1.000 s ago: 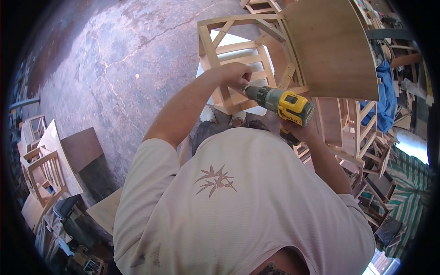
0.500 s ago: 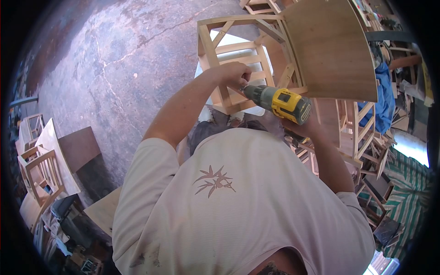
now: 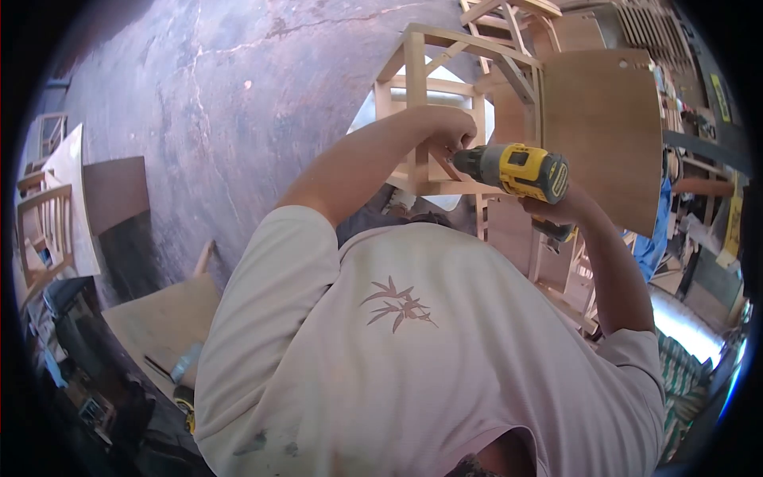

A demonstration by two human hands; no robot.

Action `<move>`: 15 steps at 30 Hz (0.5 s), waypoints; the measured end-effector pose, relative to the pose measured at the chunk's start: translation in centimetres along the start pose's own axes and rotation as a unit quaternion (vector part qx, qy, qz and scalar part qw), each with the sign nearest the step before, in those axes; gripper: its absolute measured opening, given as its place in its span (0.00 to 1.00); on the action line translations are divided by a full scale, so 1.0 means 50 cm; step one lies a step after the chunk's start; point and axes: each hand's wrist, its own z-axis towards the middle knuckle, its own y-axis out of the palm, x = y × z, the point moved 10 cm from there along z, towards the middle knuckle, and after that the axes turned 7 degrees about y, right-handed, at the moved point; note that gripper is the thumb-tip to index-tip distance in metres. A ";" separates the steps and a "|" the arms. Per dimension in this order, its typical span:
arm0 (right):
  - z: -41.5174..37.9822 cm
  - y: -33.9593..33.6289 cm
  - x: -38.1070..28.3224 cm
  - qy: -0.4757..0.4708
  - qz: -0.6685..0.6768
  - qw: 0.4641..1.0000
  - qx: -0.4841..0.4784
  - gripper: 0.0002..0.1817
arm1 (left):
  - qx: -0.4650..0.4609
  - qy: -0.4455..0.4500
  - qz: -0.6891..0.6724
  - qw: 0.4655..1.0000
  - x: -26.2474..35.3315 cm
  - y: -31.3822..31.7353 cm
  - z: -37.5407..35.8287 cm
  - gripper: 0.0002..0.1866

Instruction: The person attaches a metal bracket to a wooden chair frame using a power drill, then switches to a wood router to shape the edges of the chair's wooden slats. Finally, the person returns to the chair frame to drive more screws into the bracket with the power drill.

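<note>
A yellow and black cordless drill [image 3: 520,168] lies nearly level, its chuck pointing left toward a wooden chair frame [image 3: 416,75]. My right hand [image 3: 566,205] is wrapped round the drill's grip beneath its body. Close in front of the chuck, my left hand [image 3: 455,127] has its fingers bent together. Whatever they pinch, if anything, is too small to make out. Pale rails and diagonal corner braces make up the frame, and a broad plywood panel [image 3: 600,119] adjoins its right side. The drill's tip is partly hidden by the left fingers.
Another wooden frame [image 3: 509,32] stands behind. On the left, a slatted chair [image 3: 48,230] rests beside a leaning board [image 3: 117,191]. A flat wooden panel [image 3: 163,318] lies low at my left. Blue sheeting [image 3: 653,238] and stacked wood pieces crowd the right side.
The camera view has shifted and turned, so the chair frame and both hands appear farther right. The drill looks more level. My right hand still grips it, with the left hand at its tip.
</note>
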 end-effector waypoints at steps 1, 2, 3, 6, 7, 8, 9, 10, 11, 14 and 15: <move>0.005 -0.001 -0.003 -0.013 -0.020 1.000 -0.003 0.24 | 0.009 -0.002 -0.004 1.000 -0.005 -0.001 0.002 0.05; 0.008 -0.003 -0.008 -0.025 -0.041 0.999 -0.006 0.23 | 0.001 -0.001 -0.001 1.000 -0.008 0.005 0.006 0.05; 0.012 -0.007 -0.011 -0.024 -0.049 0.998 -0.009 0.23 | -0.008 0.000 0.003 1.000 -0.011 0.008 0.009 0.05; 0.015 -0.010 -0.013 0.006 -0.094 0.995 -0.021 0.23 | -0.007 -0.011 0.009 1.000 -0.016 0.012 0.012 0.05; 0.012 -0.009 -0.017 0.024 -0.103 0.994 -0.031 0.23 | -0.001 -0.013 0.007 1.000 -0.011 0.010 0.011 0.05; 0.011 -0.007 -0.018 0.042 -0.112 0.992 -0.041 0.23 | 0.010 -0.026 0.010 1.000 -0.012 0.006 0.008 0.06; 0.016 -0.004 -0.011 0.040 -0.117 0.991 -0.045 0.23 | 0.020 -0.040 0.013 0.999 -0.012 0.000 0.001 0.06; 0.024 -0.004 0.003 0.026 -0.121 0.992 -0.040 0.24 | 0.024 -0.043 0.009 0.999 -0.012 -0.002 -0.002 0.06; 0.027 -0.003 0.008 0.013 -0.123 0.992 -0.036 0.24 | 0.015 -0.045 -0.002 0.999 -0.011 0.000 -0.002 0.06; 0.019 -0.006 -0.002 0.012 -0.138 0.990 -0.034 0.24 | 0.002 -0.054 -0.011 0.998 0.014 -0.013 -0.020 0.07; 0.020 -0.007 -0.001 0.012 -0.143 0.989 -0.034 0.24 | -0.004 -0.063 -0.007 0.998 0.017 -0.017 -0.025 0.07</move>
